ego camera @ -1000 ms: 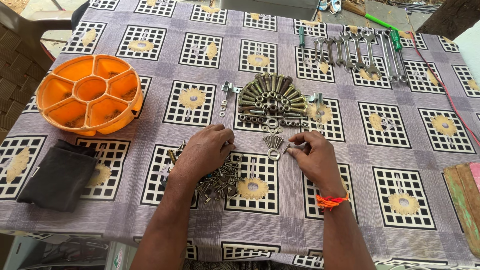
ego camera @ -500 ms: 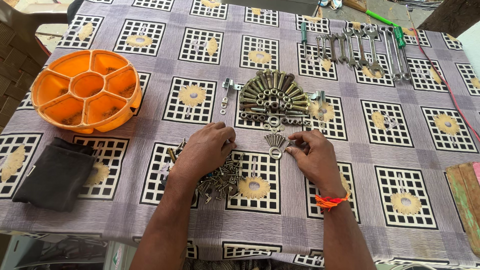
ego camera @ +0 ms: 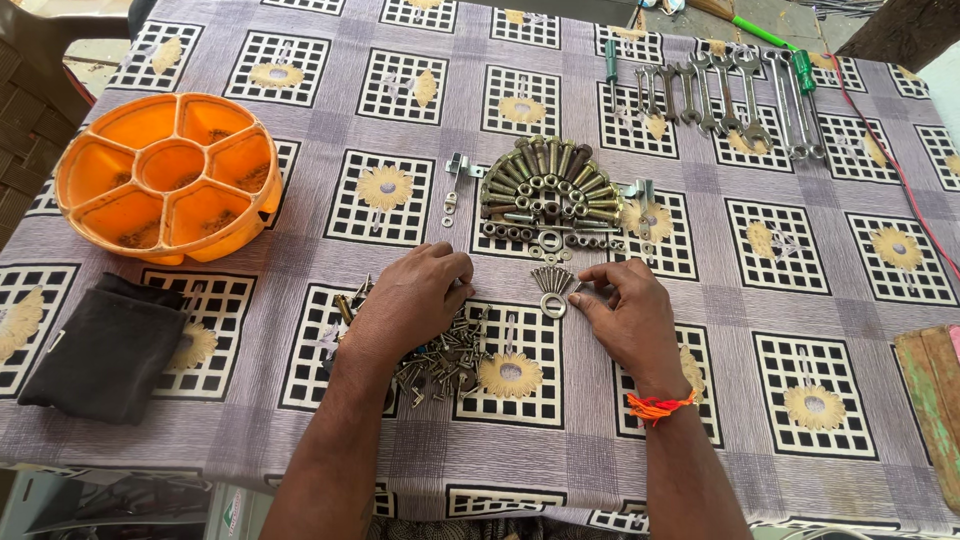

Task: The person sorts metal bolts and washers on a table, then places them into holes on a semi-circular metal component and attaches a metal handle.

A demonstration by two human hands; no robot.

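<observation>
Metal screws in a loose pile (ego camera: 440,360) lie under your left hand (ego camera: 410,305), low centre of the frame; its fingers are curled, and whether they pinch anything cannot be told. Your right hand (ego camera: 625,320) touches a small screw fan and ring (ego camera: 552,290). Farther up sits a bolt fan (ego camera: 545,190), an orange divided tray (ego camera: 165,175) upper left, and spanners (ego camera: 720,95) upper right.

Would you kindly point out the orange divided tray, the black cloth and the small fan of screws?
orange divided tray (ego camera: 93,213): head view, on its left rim.
black cloth (ego camera: 105,347): head view, at its middle.
small fan of screws (ego camera: 552,279): head view, on the screw shafts.
</observation>
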